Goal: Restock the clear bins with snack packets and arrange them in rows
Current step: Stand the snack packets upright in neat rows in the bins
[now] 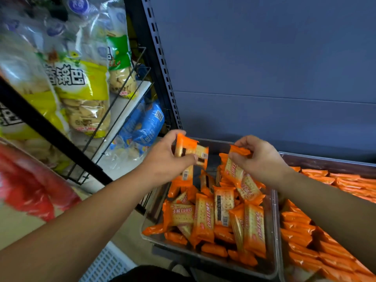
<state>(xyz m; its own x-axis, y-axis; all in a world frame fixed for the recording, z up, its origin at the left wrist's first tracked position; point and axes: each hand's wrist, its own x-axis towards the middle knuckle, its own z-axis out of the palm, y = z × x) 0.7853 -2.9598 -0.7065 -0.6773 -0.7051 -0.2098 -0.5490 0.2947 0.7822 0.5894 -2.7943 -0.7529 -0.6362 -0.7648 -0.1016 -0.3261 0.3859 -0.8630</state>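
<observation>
My left hand [166,159] grips a few packets [190,151] above the bin [207,260] at frame centre. My right hand [260,157] pinches another packet [237,171] by its end. That thin pinch could slip, dropping it crooked onto the jumbled heap below. There is open room above; the rack [116,117] crowds the left and the full bin [325,158] the right.
</observation>
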